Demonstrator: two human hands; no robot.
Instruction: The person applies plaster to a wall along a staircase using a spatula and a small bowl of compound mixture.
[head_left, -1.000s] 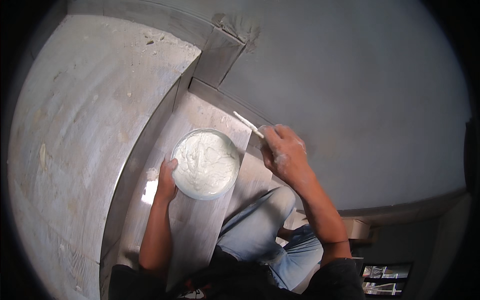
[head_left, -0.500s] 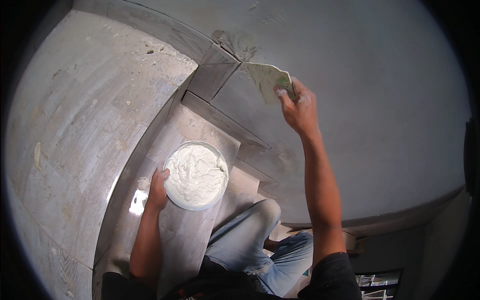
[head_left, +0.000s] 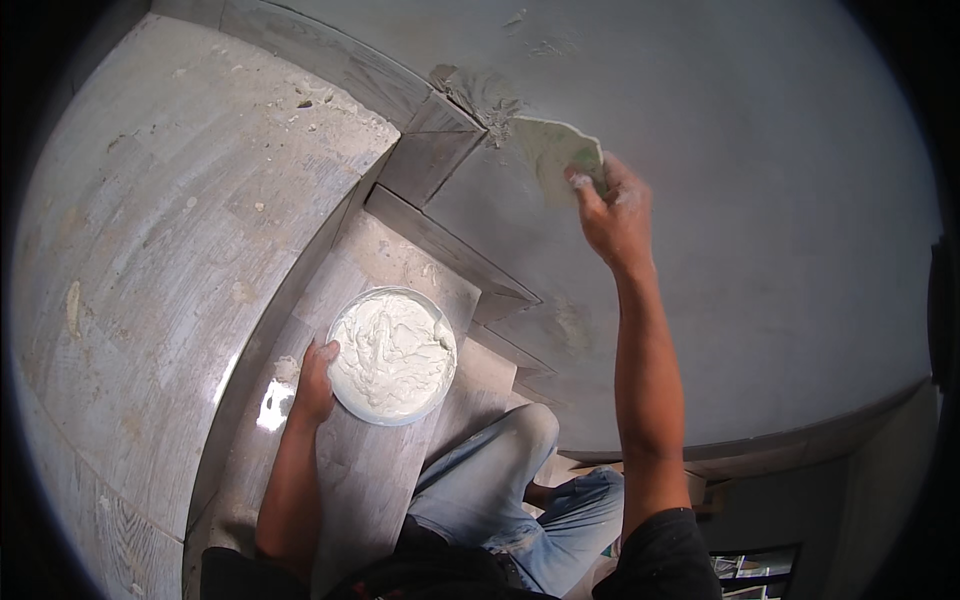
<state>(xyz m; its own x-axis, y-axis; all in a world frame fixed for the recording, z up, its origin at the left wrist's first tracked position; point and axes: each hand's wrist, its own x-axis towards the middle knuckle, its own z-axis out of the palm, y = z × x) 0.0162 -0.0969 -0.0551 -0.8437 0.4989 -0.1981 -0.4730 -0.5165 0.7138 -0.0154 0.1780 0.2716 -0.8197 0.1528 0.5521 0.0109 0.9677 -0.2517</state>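
My left hand [head_left: 318, 381] is closed on the rim of a round bowl [head_left: 393, 420], its thumb over the edge. Thick white paste [head_left: 388, 352] fills the bowl. My right hand [head_left: 617, 215] grips a flat, pale spreader [head_left: 556, 155] with green smears, held against or just off the grey wall [head_left: 760, 250]. The spreader's far corner lies a little right of the skirting tile corner [head_left: 455, 115]. Around that corner, a patch of wet-looking grey-white paste [head_left: 492, 98] marks the wall.
Wood-look tiled steps [head_left: 170, 250] with dust and crumbs rise on the left. Stepped skirting tiles [head_left: 450, 240] run down along the wall. My bent knee [head_left: 520, 435] in jeans is below the bowl. A dried smear [head_left: 572, 325] shows lower on the wall.
My right hand and the spreader have moved slightly right, away from the tile corner, uncovering more of the paste patch. The left hand and bowl have barely moved.
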